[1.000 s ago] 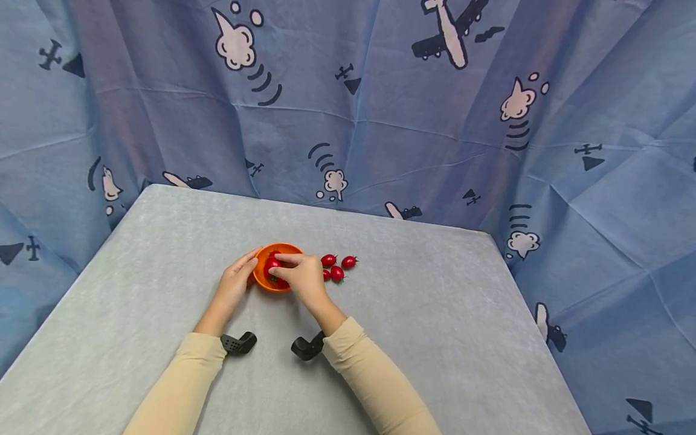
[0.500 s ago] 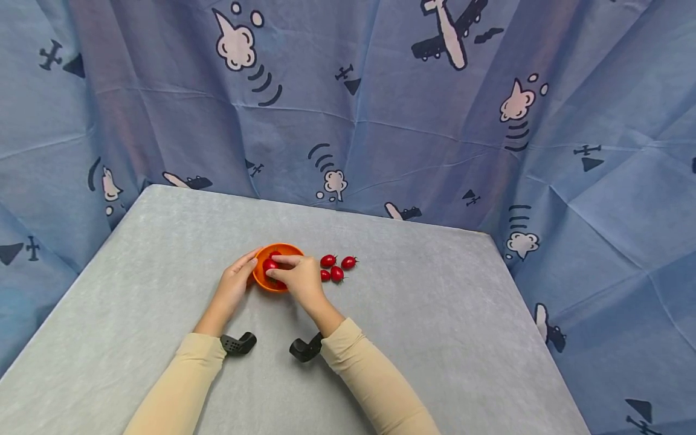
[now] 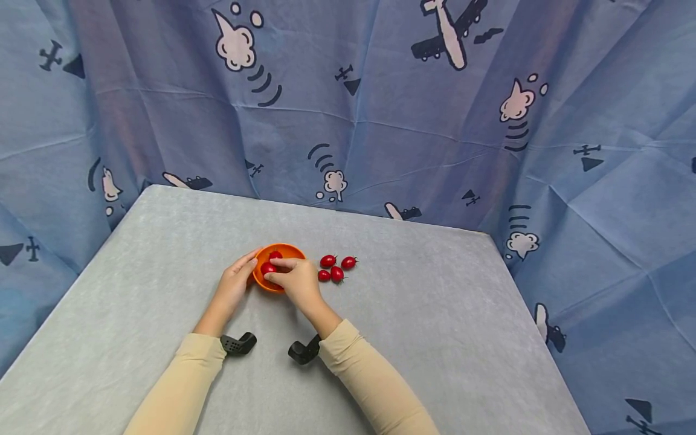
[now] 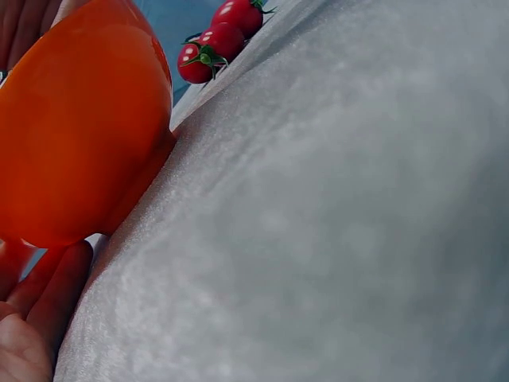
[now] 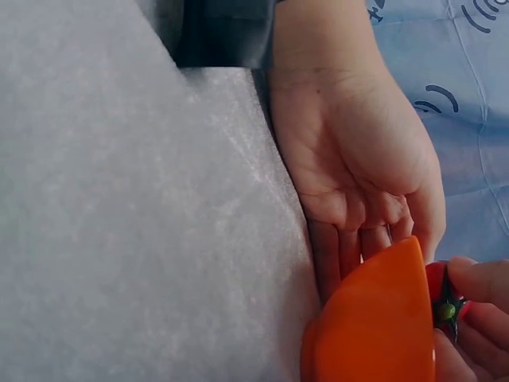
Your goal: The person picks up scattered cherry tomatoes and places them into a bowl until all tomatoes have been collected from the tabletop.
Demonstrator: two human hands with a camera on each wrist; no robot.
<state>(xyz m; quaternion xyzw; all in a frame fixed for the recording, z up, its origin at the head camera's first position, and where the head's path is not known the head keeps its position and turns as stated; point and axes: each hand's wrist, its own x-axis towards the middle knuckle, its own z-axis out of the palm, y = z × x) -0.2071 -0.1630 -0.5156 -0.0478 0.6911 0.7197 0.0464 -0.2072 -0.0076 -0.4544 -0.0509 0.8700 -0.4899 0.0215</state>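
Observation:
An orange bowl (image 3: 290, 249) stands on the table. My left hand (image 3: 234, 285) holds its left side, thumb at the rim and fingers along the outer wall, as the right wrist view (image 5: 362, 151) of that hand also shows. Over the bowl's mouth, the thumb and fingers of my right hand (image 3: 304, 285) pinch a red cherry tomato (image 3: 268, 269). Its green stem end shows in the right wrist view, beside the bowl's rim. Another cherry tomato (image 3: 275, 255) lies inside at the back. My right hand hides part of the bowl's inside.
Several cherry tomatoes (image 3: 337, 274) lie loose on the grey-white tablecloth (image 3: 424, 314), just right of the bowl. Behind the table hangs a blue patterned curtain (image 3: 304, 121). Each wrist wears a black device (image 3: 239, 344).
My right hand has shifted slightly left and nearer to me, taking the pinched cherry tomato toward the bowl's left side. My left hand and the bowl have stayed in place.

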